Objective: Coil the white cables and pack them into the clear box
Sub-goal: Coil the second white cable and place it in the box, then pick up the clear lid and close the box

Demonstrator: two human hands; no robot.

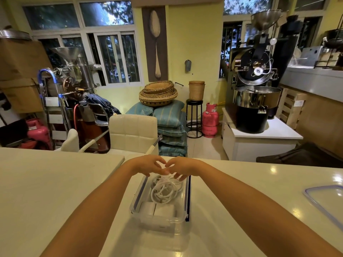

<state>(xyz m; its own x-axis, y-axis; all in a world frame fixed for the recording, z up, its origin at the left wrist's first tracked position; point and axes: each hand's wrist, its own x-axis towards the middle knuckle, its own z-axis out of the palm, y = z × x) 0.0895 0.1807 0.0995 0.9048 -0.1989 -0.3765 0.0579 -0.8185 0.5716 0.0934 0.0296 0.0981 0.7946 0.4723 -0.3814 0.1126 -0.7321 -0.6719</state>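
A clear box with blue clips stands on the white table in front of me. Inside it lie coiled white cables at the far end and white chargers at the near end. My left hand and my right hand meet over the box's far end, fingertips touching each other and pointing down onto the coil. A strand of white cable runs up between the fingers. Whether either hand pinches it is hard to tell.
The box's clear lid with a blue rim lies at the table's right edge. A cream chair stands behind the table. A second table top adjoins on the left. Machines, gas cylinders and cushions fill the room beyond.
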